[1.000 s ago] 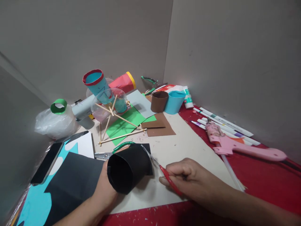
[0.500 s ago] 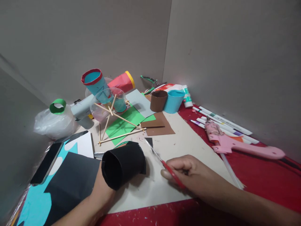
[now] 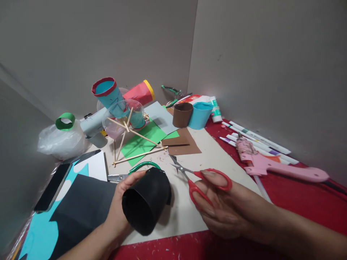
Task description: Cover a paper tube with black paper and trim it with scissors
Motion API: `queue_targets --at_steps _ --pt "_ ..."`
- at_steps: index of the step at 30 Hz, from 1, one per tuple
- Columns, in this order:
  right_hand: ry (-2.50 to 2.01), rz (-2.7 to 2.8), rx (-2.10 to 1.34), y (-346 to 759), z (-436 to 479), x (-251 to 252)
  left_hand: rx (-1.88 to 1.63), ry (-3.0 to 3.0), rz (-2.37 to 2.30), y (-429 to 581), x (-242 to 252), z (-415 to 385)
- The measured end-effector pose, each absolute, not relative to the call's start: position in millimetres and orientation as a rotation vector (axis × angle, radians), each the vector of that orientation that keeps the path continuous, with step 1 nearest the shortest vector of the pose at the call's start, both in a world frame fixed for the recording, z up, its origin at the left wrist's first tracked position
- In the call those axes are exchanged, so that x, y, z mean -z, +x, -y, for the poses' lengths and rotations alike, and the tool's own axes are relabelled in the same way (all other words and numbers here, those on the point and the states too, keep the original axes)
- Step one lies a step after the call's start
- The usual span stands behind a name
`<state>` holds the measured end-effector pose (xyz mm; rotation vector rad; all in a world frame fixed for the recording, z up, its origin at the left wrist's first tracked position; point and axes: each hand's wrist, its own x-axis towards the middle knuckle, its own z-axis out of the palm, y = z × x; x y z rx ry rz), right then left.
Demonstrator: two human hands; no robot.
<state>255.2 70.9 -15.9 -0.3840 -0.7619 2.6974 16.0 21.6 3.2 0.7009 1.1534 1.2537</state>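
A black paper tube (image 3: 157,195), its open end facing me, rests tilted in my left hand (image 3: 121,198); the fingers behind it are partly hidden. My right hand (image 3: 227,206) grips red-handled scissors (image 3: 195,175), thumb and a finger through the loops. Their blades are parted and point left, just right of the tube. Under the blades lies a small black paper scrap (image 3: 173,159). Green-handled scissors (image 3: 145,164) lie on the pale sheet (image 3: 197,216) behind the tube, their handle partly covered.
A stick frame (image 3: 126,126) stands beyond the tube, near a blue paper cup (image 3: 108,95). Brown (image 3: 182,115) and turquoise (image 3: 200,115) cups stand at the back. At right lie markers (image 3: 260,139) and a pink glue gun (image 3: 284,166); at left, a phone (image 3: 52,187) and black paper (image 3: 84,202).
My right hand has turned over, and the red scissors now show both loops and parted blades. The black tube has shifted slightly right and down, its near end tipping lower.
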Motion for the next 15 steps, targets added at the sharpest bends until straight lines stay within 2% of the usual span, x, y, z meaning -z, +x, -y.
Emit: queue_targets --at_steps 8,12,15 --pt "-0.396 0.827 -2.620 254.6 -69.4 13.6 -0.780 1.133 -1.197 27.6 -3.2 -7.1" --pt "-0.376 0.941 -2.679 255.8 -70.3 13.3 -0.831 1.417 -1.393 29.3 -5.4 -5.0" --pt "-0.444 1.068 -2.720 259.0 -66.4 16.3 -1.022 1.341 -1.463 27.4 -10.0 -7.4"
